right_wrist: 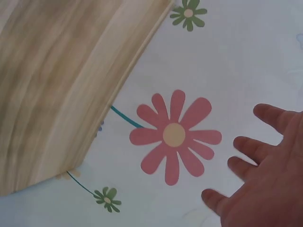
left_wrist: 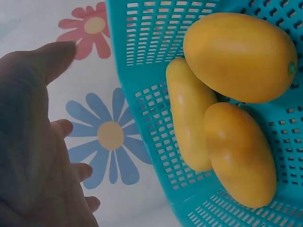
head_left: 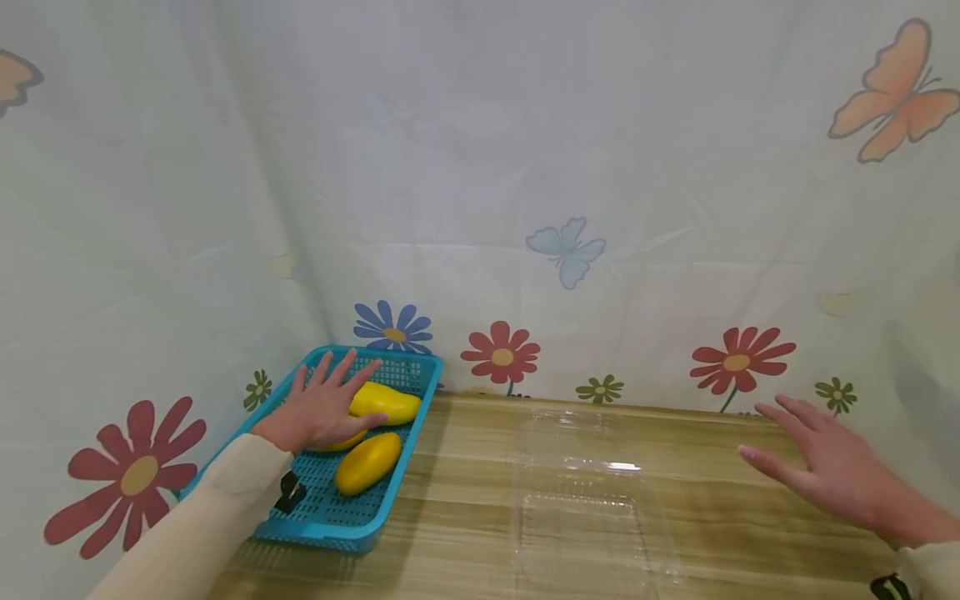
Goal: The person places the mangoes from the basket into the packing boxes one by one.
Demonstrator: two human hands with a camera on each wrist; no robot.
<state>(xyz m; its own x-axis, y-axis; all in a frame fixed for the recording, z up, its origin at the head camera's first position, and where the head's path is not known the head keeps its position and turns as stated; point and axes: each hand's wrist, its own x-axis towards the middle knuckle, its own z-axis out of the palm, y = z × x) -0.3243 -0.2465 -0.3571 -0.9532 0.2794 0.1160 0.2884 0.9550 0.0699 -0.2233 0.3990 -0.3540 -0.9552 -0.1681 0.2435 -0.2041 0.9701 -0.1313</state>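
My left hand is above the blue plastic basket with fingers spread, holding nothing. Three yellow mangoes lie in the basket: one mango nearest the front, one mango towards the back, and another partly hidden under the hand in the head view. The left wrist view shows all of them, a large mango beside a slender mango and a third mango. On the right, my right hand hovers over the table with straight fingers, apart from everything.
A clear plastic clamshell box lies opened flat on the wooden table, between the basket and my right hand. Behind the table and along both sides hangs a white curtain printed with flowers and butterflies.
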